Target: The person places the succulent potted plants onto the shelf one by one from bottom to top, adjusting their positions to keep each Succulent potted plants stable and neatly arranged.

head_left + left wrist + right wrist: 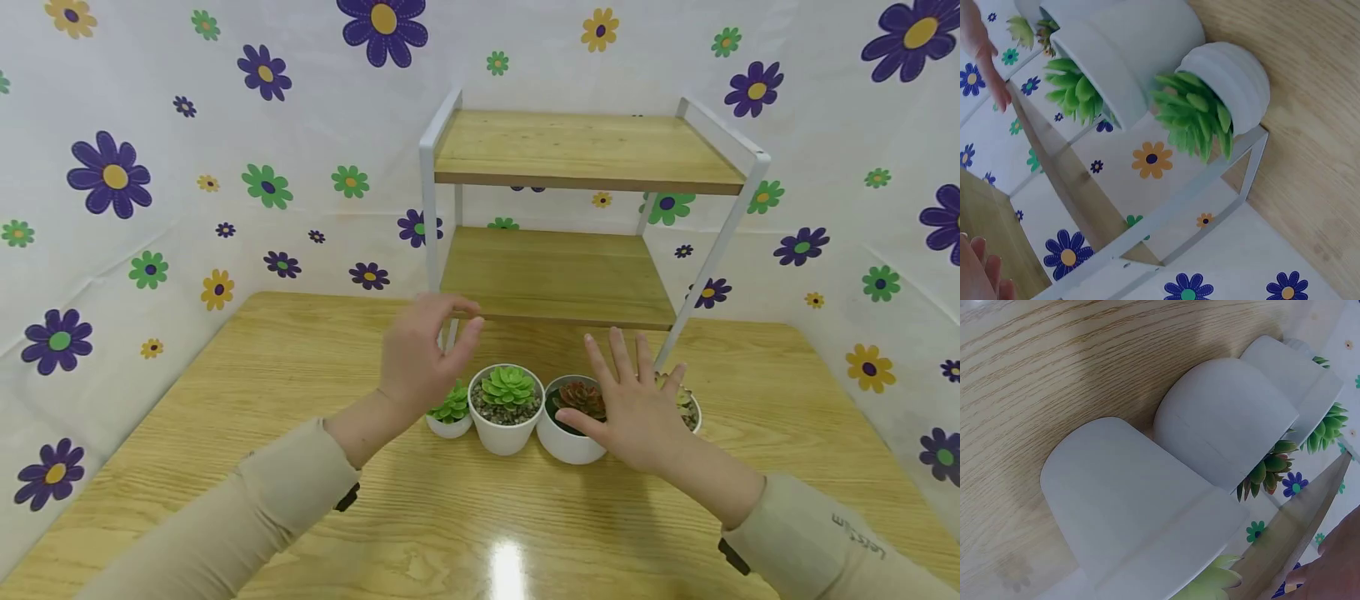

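Several white potted succulents stand in a row at the front of the shelf. At the left end is a small ribbed pot (1238, 87) with a bright green plant, beside a taller pot (505, 437) filled with pebbles. A rounder pot (573, 447) carries a dark reddish succulent (581, 398). The rightmost pot (1141, 506), with a pale yellow-green plant, is partly covered by my right hand (641, 412) in the head view. That hand is spread flat over the two right pots, holding nothing. Above the small pot, my left hand (423, 354) is loosely curved with nothing between thumb and fingers.
Behind the pots rises a two-tier shelf with a wooden top board (577, 146), a lower board (555, 271) and a white metal frame (430, 217). It stands on a wood-grain table (300, 375). Flower-patterned cloth (180, 208) surrounds the back and sides.
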